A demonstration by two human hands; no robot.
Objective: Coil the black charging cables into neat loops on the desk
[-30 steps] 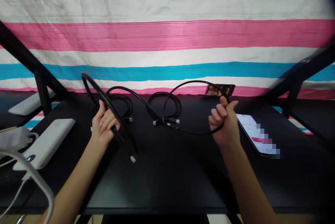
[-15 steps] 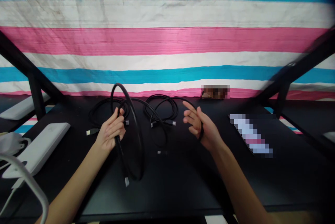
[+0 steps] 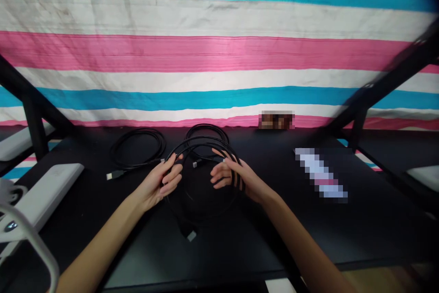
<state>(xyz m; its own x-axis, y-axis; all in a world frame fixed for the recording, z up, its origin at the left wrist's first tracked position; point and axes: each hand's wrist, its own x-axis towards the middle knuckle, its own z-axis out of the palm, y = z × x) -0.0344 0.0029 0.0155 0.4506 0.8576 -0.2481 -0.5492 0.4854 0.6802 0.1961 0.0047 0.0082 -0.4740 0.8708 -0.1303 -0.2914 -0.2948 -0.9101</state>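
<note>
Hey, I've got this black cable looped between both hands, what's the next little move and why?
Probably draw the loose plug end up into the loop. The black cable already forms a coil, running from your left hand across the fingers of your right hand. That tail sticks out below the coil, over the table, so the coil looks unfinished.
</note>
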